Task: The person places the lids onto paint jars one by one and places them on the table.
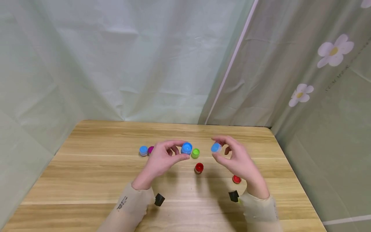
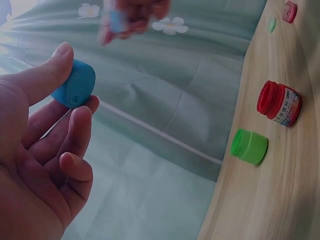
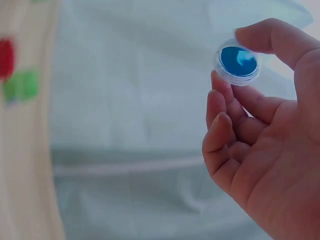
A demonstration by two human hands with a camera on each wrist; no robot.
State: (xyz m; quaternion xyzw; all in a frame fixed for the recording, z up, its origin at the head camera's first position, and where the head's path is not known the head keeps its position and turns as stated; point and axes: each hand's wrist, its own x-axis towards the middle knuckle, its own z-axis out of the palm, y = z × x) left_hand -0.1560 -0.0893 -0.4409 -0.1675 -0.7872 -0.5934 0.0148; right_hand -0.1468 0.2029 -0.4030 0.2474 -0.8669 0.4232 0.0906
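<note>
At the far left of the row on the tabletop [image 1: 95,167] stands a small blue-lidded jar [image 1: 143,150], with a magenta jar [image 1: 150,149] touching its right side and partly hidden behind the left hand [image 1: 160,161]. That hand is raised just above the wood, wrist low and palm turned inward, with its grip pinching a blue cap [image 1: 186,148] between the thumb and the forefinger; in the left wrist view the cap [image 2: 75,85] sits at the fingertips while the remaining fingers curl loosely beneath it. The cap looks like light, stiff plastic with a smooth rim, so it probably needs only a gentle squeeze across its side wall; a slack pinch could let it slip.

Just right of the cap, a green jar [image 1: 195,153] stands on the tabletop, and nearer the person a red jar [image 1: 199,168] stands with its cap on.

Further right, the right hand [image 1: 237,161] is held at about the same height, palm facing the left hand, the two well apart. Its grip pinches a small open jar of blue paint [image 1: 216,147], tipped so that the mouth faces the other hand; the right wrist view shows the jar [image 3: 237,62] held by its clear rim between thumb and fingertips. It seems light and rigid, though the paint could spill if tipped further, so the side wall is the safe place to hold. A loose red cap [image 1: 236,179] lies on the wood below this hand.
</note>
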